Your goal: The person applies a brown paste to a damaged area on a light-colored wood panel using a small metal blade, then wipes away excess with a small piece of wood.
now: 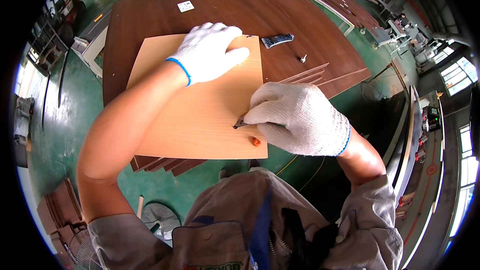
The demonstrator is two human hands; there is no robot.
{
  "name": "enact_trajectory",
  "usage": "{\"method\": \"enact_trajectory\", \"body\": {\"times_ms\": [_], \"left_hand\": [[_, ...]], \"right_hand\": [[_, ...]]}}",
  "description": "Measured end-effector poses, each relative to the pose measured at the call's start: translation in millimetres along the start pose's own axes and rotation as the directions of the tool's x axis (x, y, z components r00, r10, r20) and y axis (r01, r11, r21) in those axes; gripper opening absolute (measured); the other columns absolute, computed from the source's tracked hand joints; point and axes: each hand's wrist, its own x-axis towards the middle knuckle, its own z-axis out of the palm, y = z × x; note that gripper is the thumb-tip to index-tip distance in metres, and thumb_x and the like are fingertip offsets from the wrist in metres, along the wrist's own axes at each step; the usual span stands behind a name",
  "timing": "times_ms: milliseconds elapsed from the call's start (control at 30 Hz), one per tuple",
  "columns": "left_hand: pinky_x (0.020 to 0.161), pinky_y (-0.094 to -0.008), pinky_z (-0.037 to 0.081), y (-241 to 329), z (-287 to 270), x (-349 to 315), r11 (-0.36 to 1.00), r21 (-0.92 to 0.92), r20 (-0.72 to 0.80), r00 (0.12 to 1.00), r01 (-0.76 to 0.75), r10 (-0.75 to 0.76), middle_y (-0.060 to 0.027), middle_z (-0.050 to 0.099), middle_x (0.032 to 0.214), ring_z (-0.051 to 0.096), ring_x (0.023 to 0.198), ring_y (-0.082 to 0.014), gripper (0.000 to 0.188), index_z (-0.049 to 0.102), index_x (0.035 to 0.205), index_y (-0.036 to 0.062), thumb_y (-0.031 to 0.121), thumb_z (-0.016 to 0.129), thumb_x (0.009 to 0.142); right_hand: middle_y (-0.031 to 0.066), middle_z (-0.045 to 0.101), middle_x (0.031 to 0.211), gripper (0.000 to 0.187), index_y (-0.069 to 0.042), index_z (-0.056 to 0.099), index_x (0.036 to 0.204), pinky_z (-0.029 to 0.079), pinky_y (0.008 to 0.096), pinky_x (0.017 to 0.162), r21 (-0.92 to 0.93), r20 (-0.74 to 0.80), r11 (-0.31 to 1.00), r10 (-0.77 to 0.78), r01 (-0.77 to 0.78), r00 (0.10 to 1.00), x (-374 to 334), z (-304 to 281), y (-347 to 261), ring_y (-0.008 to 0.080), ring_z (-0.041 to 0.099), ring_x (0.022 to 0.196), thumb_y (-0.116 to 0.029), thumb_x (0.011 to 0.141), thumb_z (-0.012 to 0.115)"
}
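Observation:
A light wood-coloured panel (195,120) lies on a stack of dark brown boards (150,15). My left hand (210,52), in a white knit glove with a blue cuff, rests flat near the panel's far edge, fingers stretched out and thumb apart. Closed around a small dark-tipped hand tool (240,122), my gloved right hand (297,117) is over the panel's near right part. The tool's tip meets the panel surface; the glove hides the rest of it. A small orange-red piece (256,141) shows just below my right fingers.
Beyond the panel's far right corner lie a dark packet (278,40) and a small metal fitting (303,59). A white label (185,6) sits on the brown board. Stepped board corners stick out at right. A fan (85,250) stands at lower left on the green floor.

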Motion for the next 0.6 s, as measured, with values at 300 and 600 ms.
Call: {"method": "enact_trajectory", "body": {"times_ms": [300, 600], "left_hand": [[0.121, -0.0518, 0.041, 0.5, -7.0, 2.7, 1.0, 0.017, 0.067, 0.998, 0.007, -0.008, -0.0197, 0.064, 0.147, 0.057, 0.138, -0.041, 0.058, 0.063, 0.146, 0.0069, 0.049, 0.061, 0.106], [0.118, -0.0518, 0.043, -5.3, 2.2, -1.5, 1.0, 0.015, 0.018, 1.0, -0.021, 0.02, -0.0188, 0.065, 0.141, 0.058, 0.134, -0.0412, 0.056, 0.064, 0.144, 0.0082, 0.049, 0.06, 0.106]], "right_hand": [[0.0091, 0.074, 0.102, 0.02, -0.01, 0.08, 0.101, 0.061, 0.0411, 0.075, 0.046, -0.095, 0.994, 0.102, -0.098, 0.99, -23.2, -6.8, -10.3, 0.0319, 0.075, 0.088, -0.002, 0.084, 0.076], [0.0092, 0.075, 0.104, 0.021, -0.009, 0.08, 0.101, 0.062, 0.0396, 0.075, 0.124, -0.12, 0.983, 0.151, -0.136, 0.981, -44.3, 3.4, -25.6, 0.0311, 0.077, 0.089, 0.002, 0.083, 0.079]]}}
